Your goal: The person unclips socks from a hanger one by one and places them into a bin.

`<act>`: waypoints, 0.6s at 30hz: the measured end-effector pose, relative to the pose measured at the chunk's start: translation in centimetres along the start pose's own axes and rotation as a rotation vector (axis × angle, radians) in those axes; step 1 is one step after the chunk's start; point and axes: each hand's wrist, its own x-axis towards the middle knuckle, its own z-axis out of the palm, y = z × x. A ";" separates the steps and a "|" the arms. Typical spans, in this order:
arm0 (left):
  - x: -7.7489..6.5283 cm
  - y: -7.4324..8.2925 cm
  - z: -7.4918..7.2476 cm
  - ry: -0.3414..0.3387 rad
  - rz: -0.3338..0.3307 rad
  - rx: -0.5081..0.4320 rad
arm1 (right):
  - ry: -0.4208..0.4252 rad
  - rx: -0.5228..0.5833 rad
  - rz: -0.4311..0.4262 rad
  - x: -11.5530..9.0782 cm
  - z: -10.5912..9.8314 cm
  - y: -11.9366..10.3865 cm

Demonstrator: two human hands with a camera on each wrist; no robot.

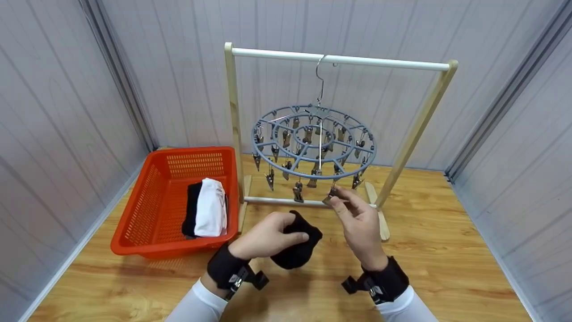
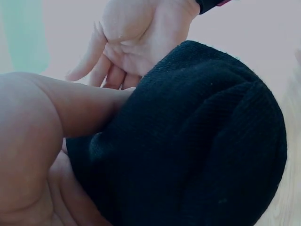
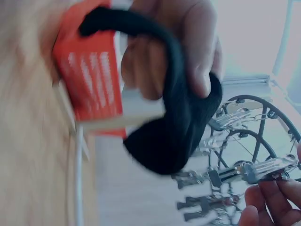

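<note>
A black knitted sock [image 1: 290, 258] hangs from my left hand [image 1: 270, 236], pinched between thumb and fingers in front of the rack. Its rounded end fills much of the left wrist view, where the sock [image 2: 202, 136] hides most of the holding fingers. My right hand [image 1: 361, 226] pinches a metal clip [image 1: 330, 195] at the front right of a round grey drying hanger [image 1: 318, 112]. In the right wrist view that clip [image 3: 263, 170] lies between thumb and fingertips, and the sock is apart from it. Several other clips dangle from the hanger's rings.
A rack with a white top bar [image 1: 384, 62] and wooden legs carries the hanger by its hook. To the left stands an orange basket [image 1: 129, 247] with a white folded cloth [image 1: 211, 210] over dark cloth. Panelled walls enclose the wooden surface.
</note>
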 end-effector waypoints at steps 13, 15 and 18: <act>-1.4 1.0 -3.1 0.040 0.002 -0.029 | 0.275 -0.496 -0.714 1.3 -1.3 -0.1; -1.7 1.1 -3.8 0.055 0.001 -0.021 | 0.295 -0.498 -0.730 1.6 -1.6 -0.2; -2.3 1.2 -4.9 0.084 -0.008 -0.013 | 0.305 -0.520 -0.736 1.9 -1.9 0.0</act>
